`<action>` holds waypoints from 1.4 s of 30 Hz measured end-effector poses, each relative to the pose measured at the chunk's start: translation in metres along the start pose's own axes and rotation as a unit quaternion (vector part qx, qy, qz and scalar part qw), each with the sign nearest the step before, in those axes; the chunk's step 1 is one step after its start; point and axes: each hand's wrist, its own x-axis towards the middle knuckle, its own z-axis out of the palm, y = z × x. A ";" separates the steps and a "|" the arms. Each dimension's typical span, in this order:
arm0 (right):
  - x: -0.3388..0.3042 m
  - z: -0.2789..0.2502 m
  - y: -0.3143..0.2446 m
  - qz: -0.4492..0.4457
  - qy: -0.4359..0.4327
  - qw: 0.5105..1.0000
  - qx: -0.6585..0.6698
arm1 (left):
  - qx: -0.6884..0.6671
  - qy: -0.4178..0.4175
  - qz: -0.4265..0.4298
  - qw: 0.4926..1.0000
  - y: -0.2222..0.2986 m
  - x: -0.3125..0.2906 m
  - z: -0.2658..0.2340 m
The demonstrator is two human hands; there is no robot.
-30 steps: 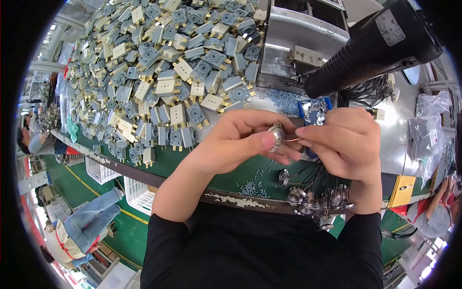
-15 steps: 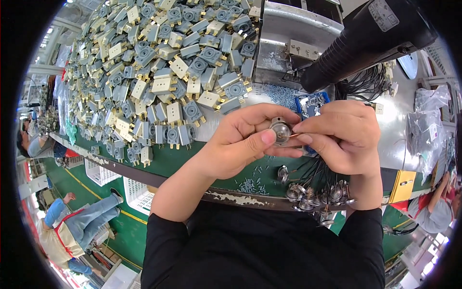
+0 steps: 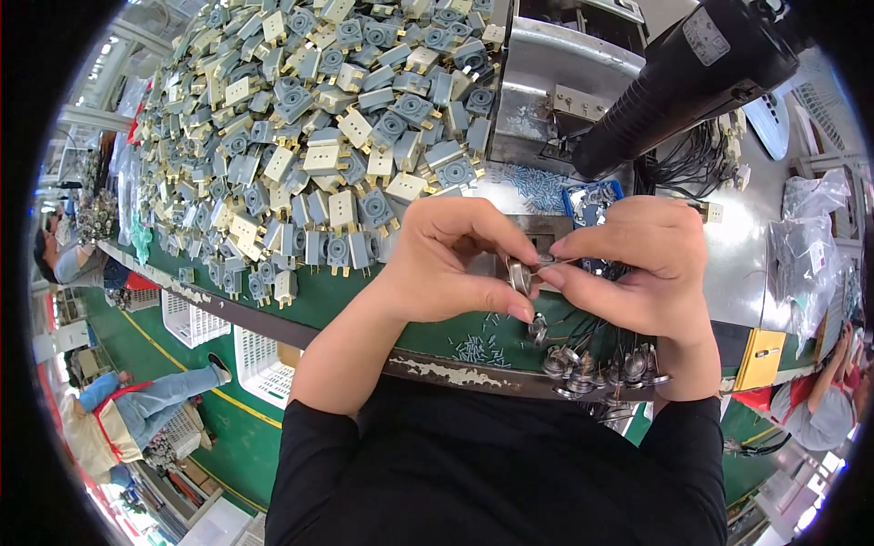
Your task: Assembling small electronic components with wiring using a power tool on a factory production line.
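Observation:
A small round metal part [image 3: 520,277], now nearly edge-on, is pinched between the thumb and fingers of my left hand [image 3: 442,259]. From its side a thin lead or tube runs to the right, where the thumb and forefinger of my right hand [image 3: 642,259] are closed on it. Both hands are raised over the bench front, close together. Below them hangs a bunch of similar round metal parts [image 3: 583,371] on dark leads at the bench edge. Loose small screws [image 3: 478,350] lie on the green mat beside the bunch.
A large heap of grey and cream blocks with brass terminals [image 3: 319,155] covers the bench's left. Behind my hands stand a blue tray [image 3: 596,193], scattered screws [image 3: 537,185] and a slanting black cylindrical tool [image 3: 674,82]. A yellow pad [image 3: 760,359] lies right; a co-worker [image 3: 137,409] is at left.
The round metal part has turned from showing its face to nearly edge-on. My left fingers have shifted around it, while my right hand keeps its pinch at the lead. The view has shifted slightly.

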 end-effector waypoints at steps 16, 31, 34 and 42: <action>-0.021 0.014 -0.013 0.004 0.079 0.978 -0.192 | 0.114 0.091 0.033 0.989 -0.003 0.010 0.013; -0.034 0.014 0.009 0.168 0.003 0.986 -0.021 | 0.470 0.184 0.348 0.790 -0.009 0.011 0.007; -0.038 0.013 0.015 0.181 0.016 0.983 0.005 | 0.396 0.159 0.260 0.866 -0.003 0.012 0.012; -0.045 -0.006 0.014 0.205 0.000 0.979 0.020 | -0.251 -0.012 -0.152 0.956 -0.010 0.004 0.014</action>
